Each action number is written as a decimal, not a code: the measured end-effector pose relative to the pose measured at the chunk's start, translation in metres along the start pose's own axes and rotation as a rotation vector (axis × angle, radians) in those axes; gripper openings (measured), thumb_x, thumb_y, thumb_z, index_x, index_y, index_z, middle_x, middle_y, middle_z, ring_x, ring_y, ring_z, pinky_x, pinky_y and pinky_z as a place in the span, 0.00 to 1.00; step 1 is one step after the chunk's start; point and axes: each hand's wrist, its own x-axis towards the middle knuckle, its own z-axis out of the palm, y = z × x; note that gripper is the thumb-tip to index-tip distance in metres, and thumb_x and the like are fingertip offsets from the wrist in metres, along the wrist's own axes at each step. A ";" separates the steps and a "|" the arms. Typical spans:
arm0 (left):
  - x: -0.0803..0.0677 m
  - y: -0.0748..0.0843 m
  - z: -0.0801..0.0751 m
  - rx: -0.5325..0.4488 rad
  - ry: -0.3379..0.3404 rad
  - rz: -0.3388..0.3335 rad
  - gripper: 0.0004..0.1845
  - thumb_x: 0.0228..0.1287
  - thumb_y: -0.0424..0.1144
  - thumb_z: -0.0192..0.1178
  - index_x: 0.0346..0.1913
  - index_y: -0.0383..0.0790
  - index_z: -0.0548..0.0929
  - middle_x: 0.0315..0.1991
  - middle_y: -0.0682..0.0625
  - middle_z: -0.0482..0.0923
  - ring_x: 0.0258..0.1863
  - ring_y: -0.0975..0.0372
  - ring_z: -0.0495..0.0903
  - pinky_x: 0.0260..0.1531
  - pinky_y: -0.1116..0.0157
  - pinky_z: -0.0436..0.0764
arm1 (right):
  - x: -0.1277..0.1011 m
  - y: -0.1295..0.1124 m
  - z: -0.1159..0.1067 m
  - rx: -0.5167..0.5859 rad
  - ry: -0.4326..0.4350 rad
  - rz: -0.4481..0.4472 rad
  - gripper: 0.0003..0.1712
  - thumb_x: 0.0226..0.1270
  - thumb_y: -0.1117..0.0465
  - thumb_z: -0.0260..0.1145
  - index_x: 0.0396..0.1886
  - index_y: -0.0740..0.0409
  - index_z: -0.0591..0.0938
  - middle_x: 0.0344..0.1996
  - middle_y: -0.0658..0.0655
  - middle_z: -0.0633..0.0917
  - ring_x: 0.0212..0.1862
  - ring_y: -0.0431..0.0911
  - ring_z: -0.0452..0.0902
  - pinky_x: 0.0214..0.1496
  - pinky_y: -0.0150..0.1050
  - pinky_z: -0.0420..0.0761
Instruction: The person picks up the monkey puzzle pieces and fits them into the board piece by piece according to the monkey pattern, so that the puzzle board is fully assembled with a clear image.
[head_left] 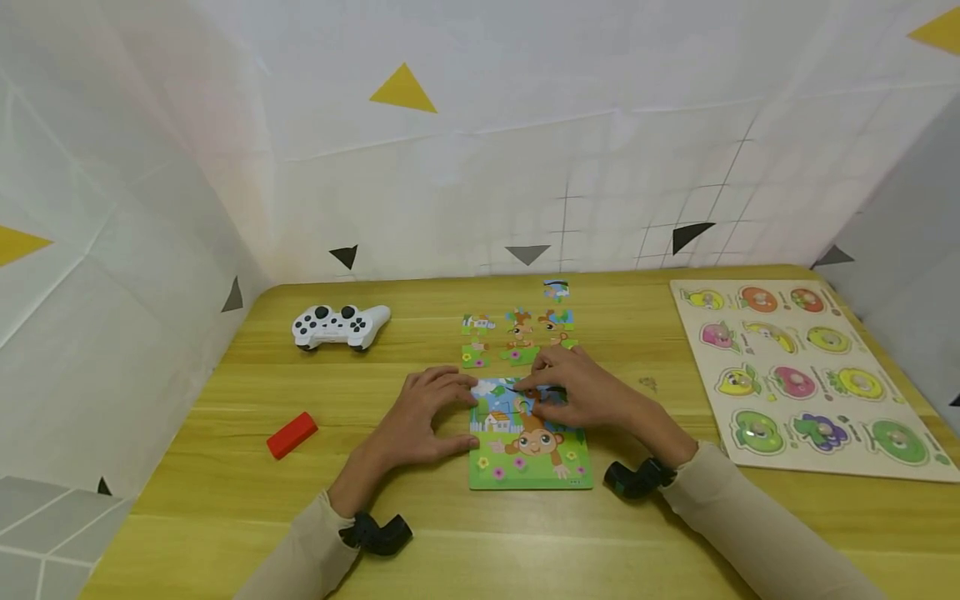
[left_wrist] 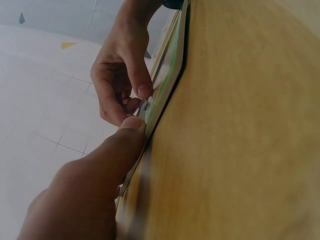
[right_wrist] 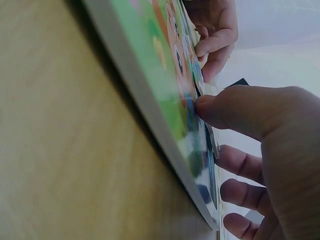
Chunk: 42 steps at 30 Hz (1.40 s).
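A square picture puzzle board [head_left: 510, 477] with a cartoon monkey lies flat on the wooden table. Over its upper part, my right hand [head_left: 581, 392] pinches a puzzle piece [right_wrist: 214, 142] between thumb and fingers, partly hidden by them. At the board's left edge rests my left hand [head_left: 427, 421], its thumb [left_wrist: 131, 123] touching the rim and its other fingers near the upper left corner. Loose puzzle pieces lie just beyond the board, among them a monkey-face piece [head_left: 519, 331], a house piece [head_left: 477, 322] and a flower piece [head_left: 474, 357].
One more loose piece [head_left: 557, 289] lies near the table's back edge. On the right is a wooden fruit puzzle board [head_left: 765, 392]. A white game controller [head_left: 339, 327] and a red block [head_left: 292, 435] sit on the left. Patterned white sheeting [head_left: 450, 192] rises behind the table.
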 end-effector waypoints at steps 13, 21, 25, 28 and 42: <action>-0.001 -0.001 0.001 0.004 0.004 0.001 0.24 0.54 0.67 0.62 0.50 0.61 0.79 0.64 0.59 0.72 0.70 0.55 0.63 0.61 0.47 0.60 | 0.000 -0.003 -0.001 0.008 -0.006 0.004 0.18 0.62 0.54 0.68 0.53 0.39 0.84 0.37 0.47 0.77 0.38 0.37 0.63 0.40 0.40 0.55; 0.000 -0.001 0.001 0.000 0.007 0.000 0.24 0.54 0.67 0.62 0.50 0.61 0.79 0.64 0.59 0.72 0.70 0.54 0.63 0.62 0.47 0.59 | 0.000 -0.005 -0.001 0.032 -0.002 0.009 0.18 0.61 0.53 0.69 0.52 0.42 0.85 0.34 0.47 0.77 0.36 0.40 0.65 0.39 0.39 0.56; 0.000 -0.001 0.001 -0.002 0.007 0.001 0.24 0.54 0.67 0.62 0.50 0.61 0.79 0.64 0.59 0.72 0.70 0.55 0.63 0.62 0.47 0.59 | 0.000 -0.005 0.000 0.039 -0.016 0.029 0.18 0.62 0.52 0.69 0.52 0.42 0.85 0.34 0.46 0.77 0.36 0.40 0.65 0.40 0.39 0.57; 0.000 -0.001 0.001 -0.002 0.006 0.001 0.24 0.54 0.67 0.62 0.50 0.61 0.79 0.64 0.59 0.72 0.70 0.55 0.63 0.62 0.48 0.59 | 0.001 -0.004 0.000 0.046 -0.020 0.035 0.18 0.62 0.50 0.69 0.53 0.41 0.85 0.34 0.46 0.77 0.37 0.40 0.65 0.40 0.39 0.57; -0.001 -0.001 0.002 -0.002 0.001 0.001 0.24 0.55 0.68 0.61 0.51 0.61 0.79 0.65 0.59 0.72 0.71 0.55 0.62 0.62 0.48 0.59 | 0.001 -0.004 0.002 0.032 -0.006 0.015 0.20 0.60 0.49 0.70 0.54 0.39 0.84 0.34 0.45 0.77 0.39 0.38 0.62 0.41 0.42 0.50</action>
